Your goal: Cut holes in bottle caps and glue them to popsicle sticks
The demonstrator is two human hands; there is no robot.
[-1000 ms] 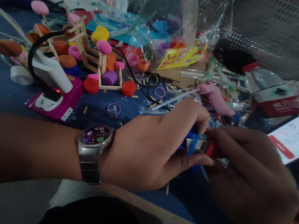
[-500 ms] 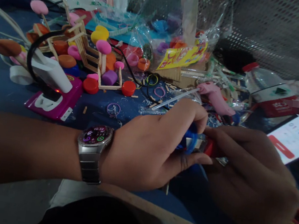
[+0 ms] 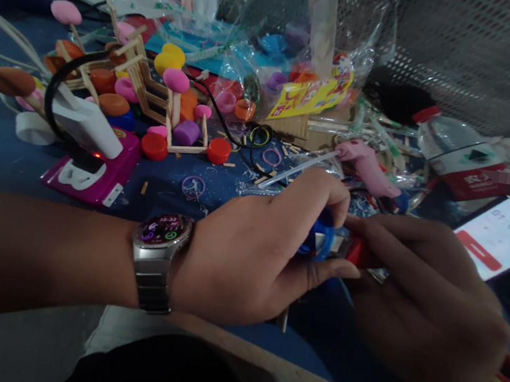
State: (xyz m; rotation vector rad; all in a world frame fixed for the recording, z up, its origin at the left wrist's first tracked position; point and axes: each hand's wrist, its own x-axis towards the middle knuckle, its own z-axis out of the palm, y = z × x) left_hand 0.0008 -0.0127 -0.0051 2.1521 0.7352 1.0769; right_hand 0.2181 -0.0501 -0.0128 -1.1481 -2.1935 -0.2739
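- We hold the work above the desk (image 3: 161, 188), close to its near edge, with both hands meeting at it.
- Left hand (image 3: 246, 259): we pinch a blue part (image 3: 325, 241) between thumb and bent forefinger; the other fingers are hidden. A watch (image 3: 162, 232) is strapped to this wrist.
- Right hand (image 3: 438, 296): we grip a red part (image 3: 360, 252) with the fingertips, directly beside the left thumb. Whether the two parts are joined, we cannot tell; a pale, shiny section shows between them.
- Beyond the hands, towards the far edge, we see a pink glue gun (image 3: 373, 168) with a translucent stick (image 3: 298, 170) projecting to the left.
- Towards the far right corner, a red-capped bottle (image 3: 450, 138) lies tilted; a phone (image 3: 498, 232) with a lit screen sits nearer the right hand.
- On the left side, we find a magenta power socket (image 3: 127, 165) with a white adapter (image 3: 87, 125) plugged in.
- Behind the socket stands a wooden-stick frame (image 3: 143, 84) among coloured caps and pads.
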